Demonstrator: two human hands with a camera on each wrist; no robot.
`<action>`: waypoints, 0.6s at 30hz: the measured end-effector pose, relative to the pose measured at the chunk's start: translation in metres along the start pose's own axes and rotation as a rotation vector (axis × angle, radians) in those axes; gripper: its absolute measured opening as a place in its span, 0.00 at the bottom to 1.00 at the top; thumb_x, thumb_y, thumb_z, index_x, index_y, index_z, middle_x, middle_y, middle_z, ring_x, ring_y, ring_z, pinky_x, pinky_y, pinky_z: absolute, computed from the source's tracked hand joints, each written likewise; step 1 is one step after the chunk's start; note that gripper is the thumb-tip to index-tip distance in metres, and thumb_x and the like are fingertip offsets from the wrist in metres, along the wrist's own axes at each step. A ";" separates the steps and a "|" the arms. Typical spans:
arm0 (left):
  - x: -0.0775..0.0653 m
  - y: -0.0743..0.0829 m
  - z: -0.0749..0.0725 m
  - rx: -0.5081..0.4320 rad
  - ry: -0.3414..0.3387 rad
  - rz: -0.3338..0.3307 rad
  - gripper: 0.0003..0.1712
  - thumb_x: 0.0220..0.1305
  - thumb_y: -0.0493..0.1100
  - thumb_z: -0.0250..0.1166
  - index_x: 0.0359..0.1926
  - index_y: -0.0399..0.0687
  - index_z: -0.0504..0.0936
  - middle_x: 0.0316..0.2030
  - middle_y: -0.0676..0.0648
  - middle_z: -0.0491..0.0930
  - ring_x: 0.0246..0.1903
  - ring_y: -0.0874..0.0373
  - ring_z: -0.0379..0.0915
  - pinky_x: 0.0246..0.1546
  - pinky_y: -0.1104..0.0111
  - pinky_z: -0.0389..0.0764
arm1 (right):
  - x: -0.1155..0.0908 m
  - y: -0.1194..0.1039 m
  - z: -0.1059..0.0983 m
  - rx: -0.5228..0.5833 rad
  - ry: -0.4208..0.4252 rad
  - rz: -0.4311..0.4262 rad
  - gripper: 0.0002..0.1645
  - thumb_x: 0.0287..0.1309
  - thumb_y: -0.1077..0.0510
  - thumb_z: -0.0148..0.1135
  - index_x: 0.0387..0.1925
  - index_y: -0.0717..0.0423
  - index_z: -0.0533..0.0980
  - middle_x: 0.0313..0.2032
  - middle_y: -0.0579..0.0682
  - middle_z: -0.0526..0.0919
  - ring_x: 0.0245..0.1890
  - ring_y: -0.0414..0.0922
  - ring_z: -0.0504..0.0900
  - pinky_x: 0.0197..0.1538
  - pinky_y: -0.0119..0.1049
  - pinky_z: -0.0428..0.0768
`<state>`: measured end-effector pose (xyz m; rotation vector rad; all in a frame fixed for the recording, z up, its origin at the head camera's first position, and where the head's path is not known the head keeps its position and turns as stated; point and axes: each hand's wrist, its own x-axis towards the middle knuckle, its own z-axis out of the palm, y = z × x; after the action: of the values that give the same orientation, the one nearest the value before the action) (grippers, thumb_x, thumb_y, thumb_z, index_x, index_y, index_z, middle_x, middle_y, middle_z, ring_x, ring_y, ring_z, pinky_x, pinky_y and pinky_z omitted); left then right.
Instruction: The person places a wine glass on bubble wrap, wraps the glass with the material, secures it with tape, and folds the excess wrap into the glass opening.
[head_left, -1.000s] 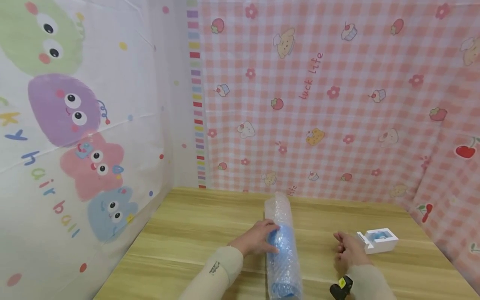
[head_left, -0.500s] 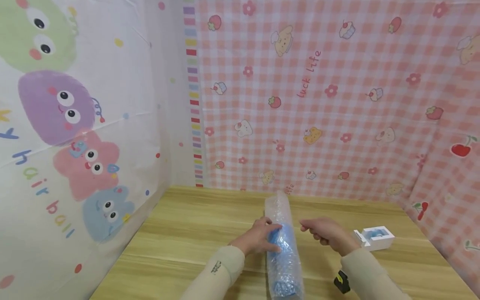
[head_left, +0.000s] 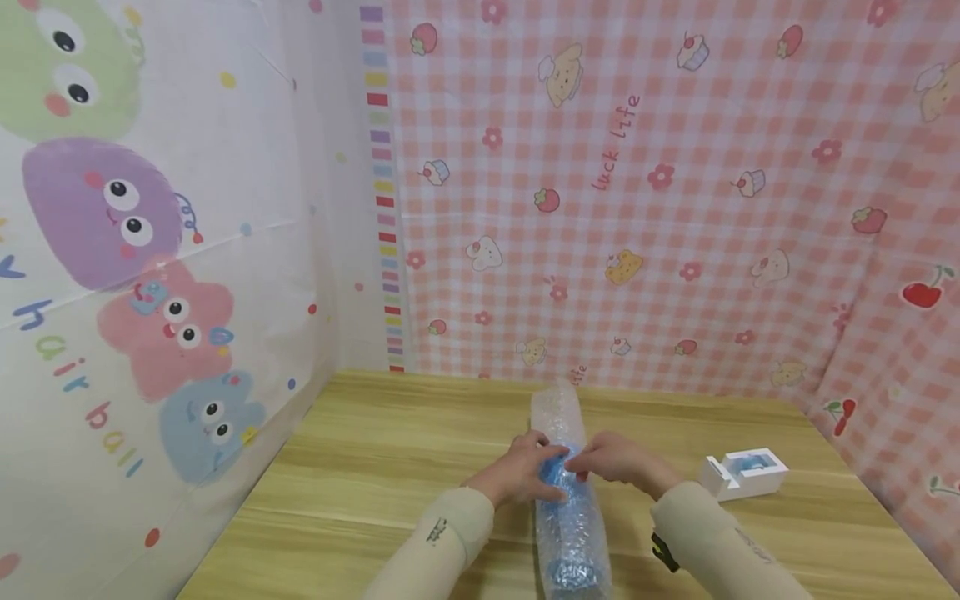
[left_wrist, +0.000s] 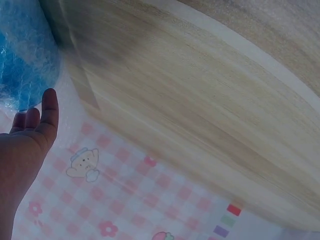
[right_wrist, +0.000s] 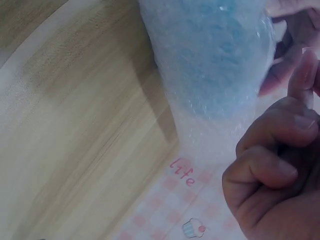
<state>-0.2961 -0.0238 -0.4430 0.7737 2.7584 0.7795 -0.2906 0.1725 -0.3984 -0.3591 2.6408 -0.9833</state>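
A long roll of bubble wrap (head_left: 576, 533) with something blue inside lies lengthwise on the wooden table. From its left side my left hand (head_left: 512, 471) presses on it, thumb and forefinger spread over the top. In the left wrist view the other fingers (left_wrist: 50, 117) extend against the wrapped side. My right hand (head_left: 618, 458) reaches in from the right, fingertips at the wrap close to the left forefinger. Its thumb and forefinger pinch a small clear piece of tape (right_wrist: 309, 49), only a shiny edge of which shows; its other fingers are curled.
To the right of the right hand stands a white tape dispenser (head_left: 750, 473) with a blue core. Pink checked cloth (head_left: 637, 208) hangs behind the table (head_left: 390, 467), and a white cartoon sheet (head_left: 285, 275) hangs at the left.
My right hand has moved left from beside the tape dispenser to the bubble wrap roll, where its fingertips now meet the wrap. The left hand has stayed on the roll.
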 end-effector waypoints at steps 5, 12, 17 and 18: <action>-0.001 0.002 -0.001 -0.005 0.003 0.005 0.39 0.58 0.52 0.74 0.69 0.57 0.72 0.60 0.49 0.63 0.61 0.52 0.60 0.57 0.61 0.73 | 0.005 -0.002 0.009 -0.033 0.006 -0.086 0.16 0.55 0.53 0.67 0.17 0.58 0.81 0.12 0.40 0.63 0.18 0.39 0.59 0.24 0.32 0.60; -0.001 0.003 -0.002 -0.001 -0.016 0.002 0.39 0.58 0.54 0.73 0.70 0.58 0.71 0.62 0.48 0.62 0.63 0.51 0.59 0.58 0.59 0.73 | 0.007 -0.008 0.020 -0.122 0.077 -0.013 0.16 0.48 0.53 0.66 0.12 0.56 0.80 0.10 0.39 0.66 0.15 0.38 0.56 0.21 0.31 0.57; -0.001 0.003 -0.003 0.013 -0.022 0.026 0.39 0.58 0.53 0.74 0.69 0.56 0.71 0.63 0.46 0.63 0.63 0.49 0.59 0.59 0.58 0.72 | 0.008 -0.015 0.031 -0.321 0.158 0.140 0.20 0.50 0.41 0.64 0.18 0.52 0.78 0.20 0.45 0.76 0.20 0.43 0.70 0.23 0.36 0.69; -0.001 0.004 -0.003 0.016 -0.022 0.027 0.39 0.58 0.53 0.74 0.69 0.56 0.71 0.63 0.47 0.63 0.63 0.49 0.59 0.60 0.58 0.72 | 0.009 -0.016 0.033 -0.359 0.168 0.164 0.21 0.50 0.39 0.63 0.20 0.52 0.78 0.22 0.46 0.77 0.21 0.44 0.73 0.24 0.38 0.72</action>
<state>-0.2946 -0.0229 -0.4388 0.8196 2.7438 0.7504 -0.2846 0.1381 -0.4129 -0.1365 2.9442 -0.5071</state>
